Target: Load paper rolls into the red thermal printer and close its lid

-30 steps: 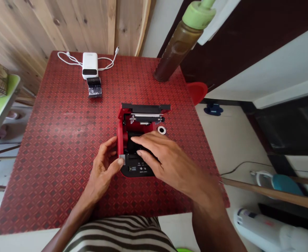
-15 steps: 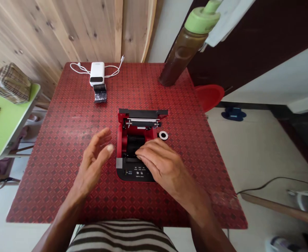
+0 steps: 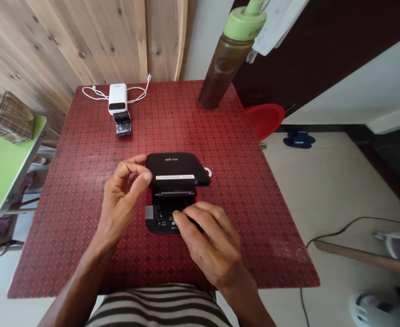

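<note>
A small black and red label printer lies on the table, facing me. Its black lid, with a white strip label, is tilted partway down over the roll bay. At the lid's left edge is my left hand, thumb on the near side and fingers curled behind the edge. My right hand covers the right part of the front panel, thumb and fingers pinched together by the bay's front opening. Whatever lies between those fingertips is hidden. A white ring peeks out beside the lid's right edge.
A white power bank with a looped cable sits at the back left, a strip of black film before it. A tall brown bottle with a green cap stands at the back right. A red stool is beyond the table's right edge.
The printer's lid has swung down from upright toward me and now covers most of the bay. My left hand has moved right onto the lid's edge; my right hand has shifted toward me.
</note>
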`<state>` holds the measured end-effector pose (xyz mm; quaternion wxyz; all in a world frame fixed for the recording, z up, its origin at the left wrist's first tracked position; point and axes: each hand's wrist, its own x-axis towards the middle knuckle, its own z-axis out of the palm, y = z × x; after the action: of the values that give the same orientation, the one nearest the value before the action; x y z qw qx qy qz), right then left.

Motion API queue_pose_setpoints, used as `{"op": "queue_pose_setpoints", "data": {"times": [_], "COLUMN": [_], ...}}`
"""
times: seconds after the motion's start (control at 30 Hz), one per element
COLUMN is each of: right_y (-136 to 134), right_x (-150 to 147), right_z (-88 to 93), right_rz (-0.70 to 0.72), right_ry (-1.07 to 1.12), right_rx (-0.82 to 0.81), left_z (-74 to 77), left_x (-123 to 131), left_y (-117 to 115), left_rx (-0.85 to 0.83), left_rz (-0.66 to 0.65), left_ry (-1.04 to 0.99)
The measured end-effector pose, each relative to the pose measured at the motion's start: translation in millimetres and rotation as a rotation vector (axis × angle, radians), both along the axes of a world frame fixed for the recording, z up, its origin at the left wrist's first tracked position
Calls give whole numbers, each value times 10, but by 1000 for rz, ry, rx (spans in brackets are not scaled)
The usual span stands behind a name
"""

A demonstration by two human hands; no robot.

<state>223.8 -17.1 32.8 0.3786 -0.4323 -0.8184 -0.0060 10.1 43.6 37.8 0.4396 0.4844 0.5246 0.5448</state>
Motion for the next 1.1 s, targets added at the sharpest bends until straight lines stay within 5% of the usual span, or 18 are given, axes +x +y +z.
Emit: {"op": "queue_pose_setpoints", "data": {"times": [0.33,0.53,0.9,1.1], "right_y": [54,107,61,-244], "right_x": [-24,9,62,187], "right_z": [20,24,-55,-315], "right_rz": [-1,-90,-40,-222], "right_ry": [75,62,134,303], "right_rx": [-29,-91,-120,-234], "left_z": [-293,-308,-353,-380], "left_x": [-33,-8,-23,-119], "left_y": [-284,-292,-333,-563], "left_rx": [-269,-301,-285,-292], "left_rz": [-104,-124,-89,-114], "left_ry": [-160,-229,-176,-173]}}
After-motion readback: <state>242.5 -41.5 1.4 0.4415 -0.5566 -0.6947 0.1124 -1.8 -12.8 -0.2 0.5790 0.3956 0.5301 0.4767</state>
